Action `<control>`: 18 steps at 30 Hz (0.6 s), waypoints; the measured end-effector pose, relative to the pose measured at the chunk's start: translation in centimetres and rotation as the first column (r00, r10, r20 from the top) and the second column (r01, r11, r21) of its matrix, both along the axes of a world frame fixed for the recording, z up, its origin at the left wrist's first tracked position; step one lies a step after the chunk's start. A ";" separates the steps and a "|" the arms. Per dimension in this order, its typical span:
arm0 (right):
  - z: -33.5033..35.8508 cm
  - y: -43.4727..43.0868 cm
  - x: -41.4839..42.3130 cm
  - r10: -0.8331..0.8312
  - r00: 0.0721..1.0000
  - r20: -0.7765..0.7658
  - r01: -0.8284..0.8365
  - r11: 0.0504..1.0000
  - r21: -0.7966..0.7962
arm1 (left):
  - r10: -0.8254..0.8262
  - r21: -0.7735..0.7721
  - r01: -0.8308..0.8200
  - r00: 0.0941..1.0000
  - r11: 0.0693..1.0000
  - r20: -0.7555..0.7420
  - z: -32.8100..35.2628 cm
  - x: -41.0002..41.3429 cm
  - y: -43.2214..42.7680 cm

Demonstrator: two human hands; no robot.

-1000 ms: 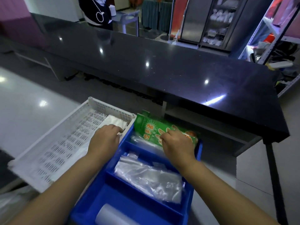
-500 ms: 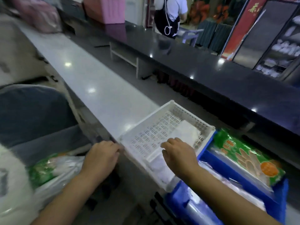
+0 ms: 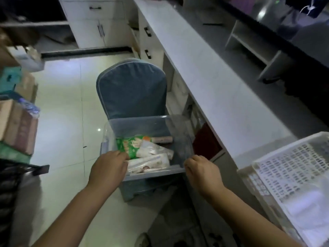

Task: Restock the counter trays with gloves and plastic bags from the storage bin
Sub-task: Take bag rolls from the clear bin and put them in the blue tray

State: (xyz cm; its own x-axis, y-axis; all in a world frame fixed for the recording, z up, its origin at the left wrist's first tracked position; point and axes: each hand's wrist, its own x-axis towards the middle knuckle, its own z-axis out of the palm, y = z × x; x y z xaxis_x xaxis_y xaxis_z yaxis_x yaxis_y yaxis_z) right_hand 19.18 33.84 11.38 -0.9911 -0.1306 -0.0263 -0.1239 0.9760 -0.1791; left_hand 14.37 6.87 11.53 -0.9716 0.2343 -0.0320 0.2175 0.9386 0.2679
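Restocking looks to be at an early or middle stage, judging from the single head view. At the centre of the frame a clear storage bin sits on the seat of a blue covered chair, which is pulled up beside the long white desk running from the top centre to the lower right.

The left grip is curled over the bin's near left corner. Its fingertips lie right next to a green glove packet, and I cannot tell whether they touch it. The right grip is clenched on the bin's near right corner. Neither grip holds a packet.

Inside the bin, flat packs of plastic bags lie beside and partly under the green packet.

At the right edge of the frame the white tray rests on the desk, well apart from the bin. Most of its perforated floor is bare. Something pale lies in its near end, too blurred to name.

My reading is that the supplies have yet to be lifted out and carried to the tray, so most of the filling is left.
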 end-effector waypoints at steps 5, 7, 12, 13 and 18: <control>-5.3 -1.4 -4.9 -0.013 0.990 0.141 0.012 1.000 0.004 | 0.073 0.014 -0.074 0.996 0.997 0.053 -3.3 -1.8 -1.6; -7.6 -2.0 -7.4 0.004 0.979 0.202 0.000 1.000 -0.020 | 0.072 0.008 -0.073 0.994 0.997 0.081 -4.5 -3.0 -1.5; -13.6 -3.5 -13.6 0.093 0.904 0.418 -0.051 0.992 -0.112 | 0.084 -0.048 -0.077 0.982 0.996 0.170 -6.1 -7.3 -0.3; -14.8 -3.8 -14.8 0.122 0.886 0.447 -0.082 0.991 -0.108 | 0.107 -0.042 -0.101 0.977 0.994 0.183 -6.4 -8.1 -0.1; -21.2 -4.8 -20.5 0.228 0.828 0.512 -0.246 0.969 -0.034 | 0.225 -0.057 -0.217 0.942 0.974 0.249 -9.9 -11.0 0.1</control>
State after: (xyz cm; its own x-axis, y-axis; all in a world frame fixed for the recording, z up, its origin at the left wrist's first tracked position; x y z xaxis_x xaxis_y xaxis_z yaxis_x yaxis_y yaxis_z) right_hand -1.31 29.09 -9.79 -0.7756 -0.3497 -0.5255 -0.2522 0.9349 -0.2499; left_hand 3.39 6.93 1.65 -0.9582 0.0101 -0.2859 -0.0672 0.9634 0.2594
